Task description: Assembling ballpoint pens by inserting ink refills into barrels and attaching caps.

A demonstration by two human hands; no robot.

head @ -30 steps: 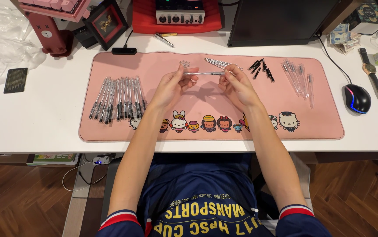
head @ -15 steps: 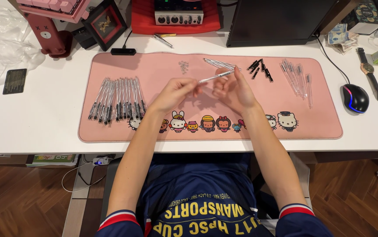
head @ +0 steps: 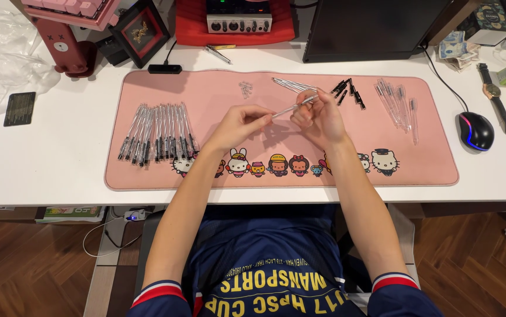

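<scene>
Both hands are raised over the middle of a pink desk mat (head: pixel 206 94) with cartoon figures along its near edge. My right hand (head: pixel 317 117) grips a clear pen barrel (head: pixel 293 108) that points left and slightly down. My left hand (head: pixel 238 124) pinches at the barrel's left end; what its fingertips hold is too small to tell. A row of several assembled black-tipped pens (head: pixel 159 132) lies on the mat's left. Behind my hands lie clear barrels (head: pixel 291 85), small springs (head: pixel 245 89) and black caps (head: pixel 347 91). More clear tubes (head: pixel 397 104) lie at the right.
A black mouse (head: pixel 476 130) and a wristwatch (head: pixel 493 94) lie right of the mat. A dark monitor base (head: pixel 370 29), a red tray with an audio box (head: pixel 238 23), a framed picture (head: pixel 138 32) and a pink keyboard stand (head: pixel 68 35) line the back. A black card (head: pixel 19 108) and plastic wrap (head: pixel 0 53) lie left.
Both hands have drawn back toward me from the far part of the mat. The clear barrel, earlier level between them, now tilts with its right end raised in my right hand.
</scene>
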